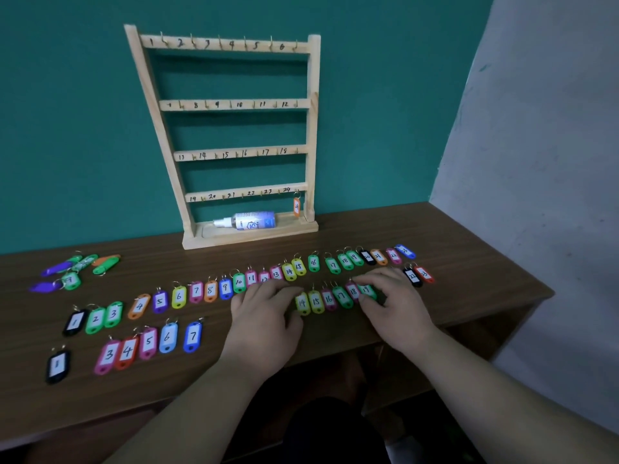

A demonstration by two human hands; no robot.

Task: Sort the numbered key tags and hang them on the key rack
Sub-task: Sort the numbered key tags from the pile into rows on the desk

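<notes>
Teal wall backs the wooden key rack, 1 orange tag hung. On the worktop, both hands lie palm-down, fingers spread flat on the key tags, gripping nothing: left hand, right hand.

The wooden key rack stands upright at 12 o'clock, four hook rails numbered 1–24; one orange tag hangs at hook 24. Coloured numbered key tags lie flat in rows from 9 to 3 o'clock, with a loose cluster at 10 o'clock.
</notes>
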